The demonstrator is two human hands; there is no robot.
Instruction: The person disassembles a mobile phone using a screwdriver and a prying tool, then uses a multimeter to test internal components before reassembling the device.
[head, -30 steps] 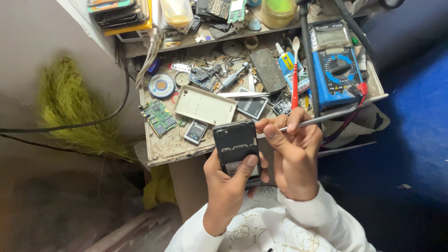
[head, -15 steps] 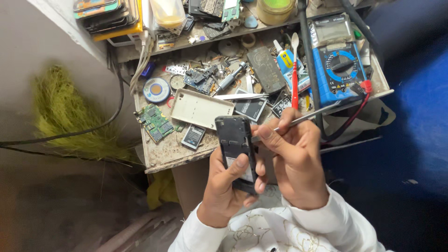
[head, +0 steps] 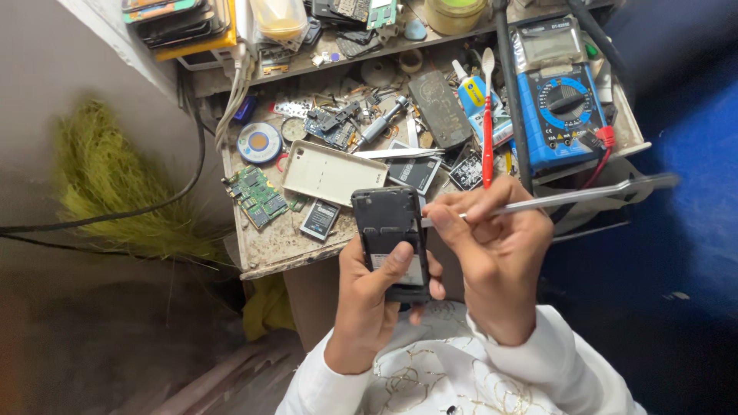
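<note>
1. Your left hand [head: 369, 300] grips the opened black phone [head: 390, 242], back cover off, thumb across its lower half, just in front of the bench [head: 269, 246] edge.
2. Your right hand [head: 492, 253] pinches long metal tweezers [head: 553, 198], their tip touching the phone's right edge.
3. The small bench is grimy and crowded: a beige phone cover [head: 332, 173], green circuit board [head: 257, 196], blue multimeter [head: 557, 115], red toothbrush [head: 487, 131].
4. To the left, yellow-green straw [head: 108, 184] lies against a grey wall; a blue surface runs down the right.

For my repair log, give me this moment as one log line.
left hand: holds opened black phone | right hand: holds metal tweezers, tip at phone's right edge | workbench: cluttered; white back cover, blue multimeter
</note>
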